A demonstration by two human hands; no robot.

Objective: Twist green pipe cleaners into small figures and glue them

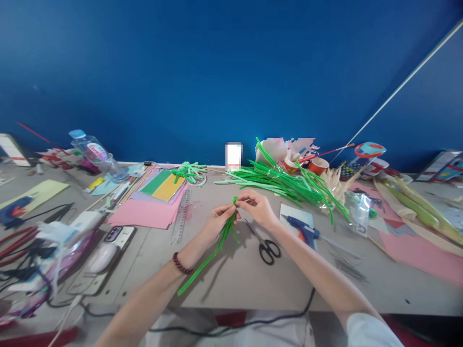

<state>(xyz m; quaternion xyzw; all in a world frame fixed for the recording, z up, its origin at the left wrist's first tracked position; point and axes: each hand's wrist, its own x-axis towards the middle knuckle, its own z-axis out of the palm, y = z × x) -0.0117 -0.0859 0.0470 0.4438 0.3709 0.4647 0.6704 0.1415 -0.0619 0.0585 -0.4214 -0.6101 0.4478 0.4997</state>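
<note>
A small bunch of green pipe cleaners (227, 231) is held above the middle of the table. My left hand (217, 220) is closed round the bunch just below its top, with a beaded bracelet on the wrist. One long stem (197, 278) trails from it toward the table's front edge. At the top, my right hand (255, 205) pinches the small curled green end (235, 199) between thumb and fingertips. Black-handled scissors (268, 250) lie on the table just below my right hand. Its blades point up toward the bunch.
A large heap of green pipe cleaners (278, 180) lies at the back. A blue glue gun (304, 230) rests at right. Left are a clear ruler (181, 217), pink paper (144, 212), a phone (119, 238) and a plastic bottle (94, 152). A black cable (224, 331) crosses below the table edge.
</note>
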